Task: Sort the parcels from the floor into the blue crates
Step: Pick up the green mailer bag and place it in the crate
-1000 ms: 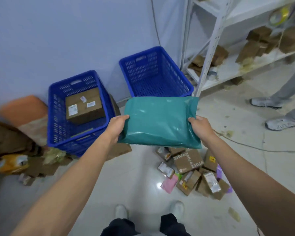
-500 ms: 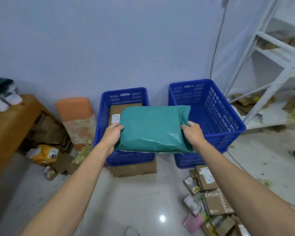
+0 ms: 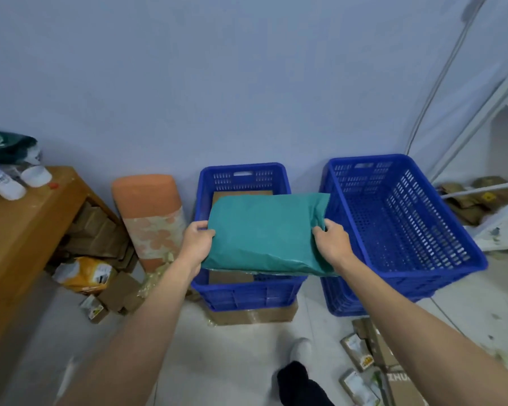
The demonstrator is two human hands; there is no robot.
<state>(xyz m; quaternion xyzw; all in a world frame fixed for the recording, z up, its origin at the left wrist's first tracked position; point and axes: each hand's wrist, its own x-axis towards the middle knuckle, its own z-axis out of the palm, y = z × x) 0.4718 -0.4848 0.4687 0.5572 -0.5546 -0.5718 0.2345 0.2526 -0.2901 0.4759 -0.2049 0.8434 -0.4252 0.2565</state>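
holding teal parcel [image 3: 264, 230] | both hands | over left crate [image 3: 247, 291]

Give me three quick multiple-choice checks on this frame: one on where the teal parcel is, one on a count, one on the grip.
1. Where is the teal mailer bag relative to the left blue crate?
A) held above it B) lying inside it C) underneath it
2. How many blue crates are there?
A) one B) two C) three
3. What holds the bag?
A) one hand B) neither hand C) both hands

Answers:
1 A, it hangs over the rim.
2 B, only the left blue crate and the right blue crate stand by the wall.
3 C, the left hand and right hand grip opposite ends.
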